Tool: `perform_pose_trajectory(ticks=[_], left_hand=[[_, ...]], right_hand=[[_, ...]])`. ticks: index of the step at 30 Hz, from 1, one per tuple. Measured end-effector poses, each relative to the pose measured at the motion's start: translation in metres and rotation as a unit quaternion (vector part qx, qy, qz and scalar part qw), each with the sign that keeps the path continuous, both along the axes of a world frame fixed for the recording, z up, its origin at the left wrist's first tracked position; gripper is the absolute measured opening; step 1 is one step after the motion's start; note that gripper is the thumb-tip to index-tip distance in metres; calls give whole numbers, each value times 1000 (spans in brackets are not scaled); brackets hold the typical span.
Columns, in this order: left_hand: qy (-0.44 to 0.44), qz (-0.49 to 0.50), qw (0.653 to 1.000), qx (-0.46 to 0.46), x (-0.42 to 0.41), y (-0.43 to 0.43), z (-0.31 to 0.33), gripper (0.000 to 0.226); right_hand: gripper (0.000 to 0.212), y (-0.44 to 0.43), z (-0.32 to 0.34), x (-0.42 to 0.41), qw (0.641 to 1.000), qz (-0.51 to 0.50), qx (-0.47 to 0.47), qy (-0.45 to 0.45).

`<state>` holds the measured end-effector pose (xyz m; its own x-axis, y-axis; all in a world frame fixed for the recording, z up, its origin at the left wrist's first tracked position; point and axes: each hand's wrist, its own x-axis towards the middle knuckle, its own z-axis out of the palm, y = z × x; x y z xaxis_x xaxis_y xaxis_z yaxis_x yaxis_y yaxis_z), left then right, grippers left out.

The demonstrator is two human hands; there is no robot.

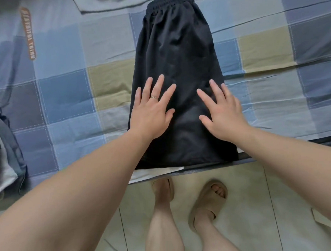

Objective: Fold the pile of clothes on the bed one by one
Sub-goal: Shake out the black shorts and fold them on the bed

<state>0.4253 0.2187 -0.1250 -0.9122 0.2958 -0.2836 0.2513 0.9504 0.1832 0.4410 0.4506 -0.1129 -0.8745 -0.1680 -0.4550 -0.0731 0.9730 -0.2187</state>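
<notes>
1. The black shorts [176, 49] are lying flat on the checked bed [64, 91], with the waistband far and the hem at the near edge.
2. The left hand [152, 112] and right hand [223, 113] are pressing on the lower half of the shorts. The fingers [159, 84] are straight and spread, grasping nothing.
3. Judged step: smoothing. The next move probably calls for pinching the hem and carrying it to the waistband.
4. A pile of clothes [4, 151] is lying well left of the shorts.
5. Tiled floor [277, 196] is showing nearside of the shorts.

Black shorts [177, 68]: smooth, faintly shiny cloth.
</notes>
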Motion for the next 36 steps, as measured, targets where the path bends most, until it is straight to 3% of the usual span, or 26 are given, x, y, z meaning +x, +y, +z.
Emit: perform_pose_trajectory(ticks=[4,7,10,13,16,19,24,28,32,36], left_hand=[[-99,27,995,-19,-6,-11,-29,71],[-69,61,996,14,10,-18,-27,77],[-38,198,977,71,17,-17,-15,94],[-78,389,898,189,16,-17,-5,104],[-156,506,796,292,16,-19,0,84],[-255,492,783,283,24,-28,-2,58],[-366,495,746,254,46,-39,14,37],[-374,539,714,244,85,-35,46,41],[-397,571,685,216,140,-25,101,46],[-444,649,557,266,180,-25,153,44]], right_hand=[[74,-12,-24,-10,989,-7,-3,-146],[71,-3,-19,-2,992,-82,-66,-63],[94,11,-15,1,958,-272,-86,-30],[95,17,-17,-2,910,-376,-151,-93],[62,15,-13,-3,848,-441,-232,-178],[39,14,-13,6,773,-479,-291,-297],[40,20,-1,40,751,-502,-276,-328],[40,20,33,79,774,-495,-249,-308],[37,24,90,125,761,-514,-234,-321],[31,30,151,156,720,-550,-221,-361]])
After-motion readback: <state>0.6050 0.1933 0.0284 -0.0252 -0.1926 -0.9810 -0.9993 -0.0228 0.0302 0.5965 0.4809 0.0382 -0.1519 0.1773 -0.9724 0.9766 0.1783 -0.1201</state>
